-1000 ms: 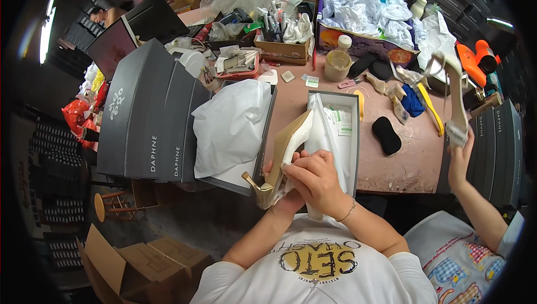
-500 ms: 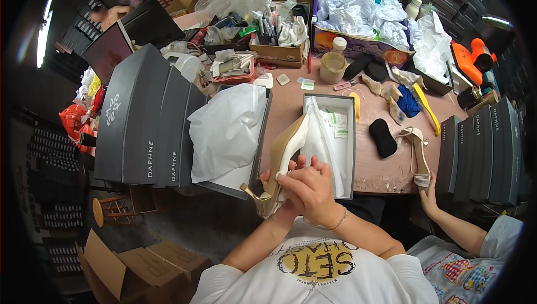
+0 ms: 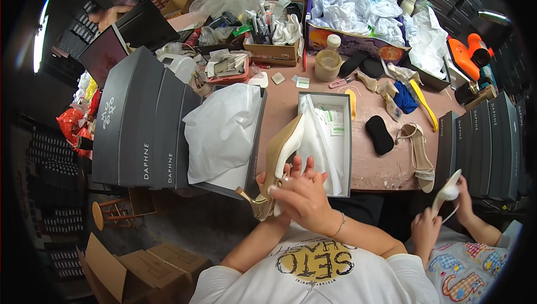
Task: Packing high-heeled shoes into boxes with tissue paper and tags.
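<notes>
A high-heeled sandal (image 3: 278, 150) with a tan sole, pale lining and gold heel is tilted over the near left edge of an open grey shoebox (image 3: 345, 178). My left hand (image 3: 284, 214) grips it from below near the heel, its fingers wrapped around the side. Above the heel end, my right hand (image 3: 306, 195) has its thumb and index finger bent close together, with the other fingers raised. What that pinch holds is too small and blurred to tell. White tissue (image 3: 321, 147) and small green-and-white packets (image 3: 335, 122) lie inside the box.
Left stands another open box with white paper (image 3: 224, 130), beside upright grey shoeboxes (image 3: 128, 130). Right lie a black pad (image 3: 379, 135), a yellow brush (image 3: 425, 108) and a strappy sandal (image 3: 420, 161). A co-worker's hands (image 3: 428, 228) hold a white shoe. A jar (image 3: 328, 63) stands behind.
My right fingers have shifted slightly down toward the heel and the raised fingers have spread. The co-worker has let go of the strappy sandal and now holds a white shoe.
</notes>
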`<action>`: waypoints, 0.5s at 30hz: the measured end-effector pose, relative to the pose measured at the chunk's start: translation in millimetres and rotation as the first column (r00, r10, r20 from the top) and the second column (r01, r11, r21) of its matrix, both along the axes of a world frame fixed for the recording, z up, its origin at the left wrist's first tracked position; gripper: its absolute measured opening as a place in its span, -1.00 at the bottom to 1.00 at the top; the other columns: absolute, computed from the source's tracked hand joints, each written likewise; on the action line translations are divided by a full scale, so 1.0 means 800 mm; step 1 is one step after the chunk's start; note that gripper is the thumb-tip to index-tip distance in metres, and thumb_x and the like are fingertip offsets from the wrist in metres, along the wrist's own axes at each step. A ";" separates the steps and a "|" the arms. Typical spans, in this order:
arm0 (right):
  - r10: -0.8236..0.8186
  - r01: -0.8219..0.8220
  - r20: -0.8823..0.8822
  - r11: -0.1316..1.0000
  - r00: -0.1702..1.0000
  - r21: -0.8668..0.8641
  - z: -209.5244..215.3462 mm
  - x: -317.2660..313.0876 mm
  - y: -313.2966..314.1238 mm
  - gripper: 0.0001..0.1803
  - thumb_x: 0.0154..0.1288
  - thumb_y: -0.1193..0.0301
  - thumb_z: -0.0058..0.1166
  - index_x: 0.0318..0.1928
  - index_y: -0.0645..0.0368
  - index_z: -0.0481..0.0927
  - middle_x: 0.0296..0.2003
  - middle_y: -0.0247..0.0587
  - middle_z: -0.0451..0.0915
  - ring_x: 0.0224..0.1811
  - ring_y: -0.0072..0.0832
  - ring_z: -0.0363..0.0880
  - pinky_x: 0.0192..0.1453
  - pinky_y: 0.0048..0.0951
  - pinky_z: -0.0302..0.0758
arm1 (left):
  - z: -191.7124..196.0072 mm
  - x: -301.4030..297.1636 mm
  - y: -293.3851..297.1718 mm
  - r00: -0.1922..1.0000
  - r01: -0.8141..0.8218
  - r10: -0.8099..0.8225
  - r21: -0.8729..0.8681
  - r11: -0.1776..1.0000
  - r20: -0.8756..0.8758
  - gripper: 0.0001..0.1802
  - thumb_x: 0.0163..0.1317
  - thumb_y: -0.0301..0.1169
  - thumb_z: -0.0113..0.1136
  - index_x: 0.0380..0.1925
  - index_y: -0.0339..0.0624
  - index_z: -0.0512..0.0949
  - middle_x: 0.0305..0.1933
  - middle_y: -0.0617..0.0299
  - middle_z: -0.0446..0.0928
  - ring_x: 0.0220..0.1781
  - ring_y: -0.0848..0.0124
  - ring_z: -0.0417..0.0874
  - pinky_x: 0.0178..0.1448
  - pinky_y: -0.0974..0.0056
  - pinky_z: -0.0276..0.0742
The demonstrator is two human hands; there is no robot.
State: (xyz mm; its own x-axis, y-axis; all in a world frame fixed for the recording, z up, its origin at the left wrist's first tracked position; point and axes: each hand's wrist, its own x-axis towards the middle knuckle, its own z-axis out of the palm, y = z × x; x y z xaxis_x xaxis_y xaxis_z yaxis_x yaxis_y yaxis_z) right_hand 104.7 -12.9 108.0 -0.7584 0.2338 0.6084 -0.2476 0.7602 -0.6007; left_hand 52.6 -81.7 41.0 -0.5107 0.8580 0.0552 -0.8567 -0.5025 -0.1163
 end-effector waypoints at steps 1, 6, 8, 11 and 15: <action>-0.035 0.035 -0.013 0.999 0.999 0.027 0.001 -0.006 0.009 -0.67 -0.02 0.52 0.28 -0.15 0.04 0.65 -0.31 -0.44 0.56 -0.31 -0.48 0.48 -0.11 -0.37 0.19 | 0.000 -0.002 0.002 1.000 -0.005 0.005 -0.001 1.000 0.003 -0.40 0.17 0.24 -0.11 -0.01 0.15 0.60 0.24 0.34 0.42 0.42 0.23 0.15 0.53 -0.16 -0.26; -0.007 0.009 0.045 0.999 0.999 -0.044 -0.002 0.001 -0.002 -0.66 -0.02 0.52 0.28 -0.15 0.03 0.64 -0.34 -0.46 0.55 -0.32 -0.49 0.47 -0.11 -0.37 0.19 | 0.002 -0.002 -0.002 1.000 -0.012 0.012 -0.008 1.000 -0.016 -0.39 0.16 0.25 -0.11 -0.01 0.17 0.60 0.25 0.35 0.41 0.44 0.23 0.13 0.53 -0.19 -0.28; 0.010 -0.009 0.016 1.000 1.000 -0.023 0.002 0.002 -0.004 -0.64 -0.03 0.53 0.27 -0.13 0.03 0.64 -0.33 -0.45 0.55 -0.32 -0.48 0.46 -0.10 -0.38 0.19 | 0.001 -0.001 -0.003 0.999 -0.006 0.006 -0.003 1.000 -0.031 -0.39 0.16 0.25 -0.11 -0.01 0.17 0.60 0.25 0.35 0.41 0.44 0.23 0.12 0.53 -0.20 -0.29; -0.044 0.044 -0.022 0.999 0.999 0.031 0.001 -0.007 0.013 -0.63 -0.03 0.54 0.27 -0.12 0.04 0.64 -0.31 -0.43 0.56 -0.32 -0.46 0.45 -0.10 -0.39 0.19 | -0.001 -0.002 0.002 1.000 -0.017 0.017 0.007 1.000 -0.014 -0.39 0.15 0.26 -0.11 -0.01 0.18 0.61 0.26 0.36 0.41 0.45 0.24 0.11 0.52 -0.22 -0.30; 0.008 -0.006 0.062 0.999 0.998 -0.041 -0.003 0.005 0.001 -0.65 -0.02 0.52 0.24 -0.12 0.06 0.63 -0.29 -0.41 0.58 -0.28 -0.48 0.51 -0.09 -0.31 0.20 | 0.001 0.004 0.000 0.998 -0.066 0.066 0.041 0.997 0.004 -0.38 0.14 0.27 -0.11 -0.01 0.20 0.61 0.26 0.37 0.41 0.46 0.24 0.10 0.52 -0.24 -0.32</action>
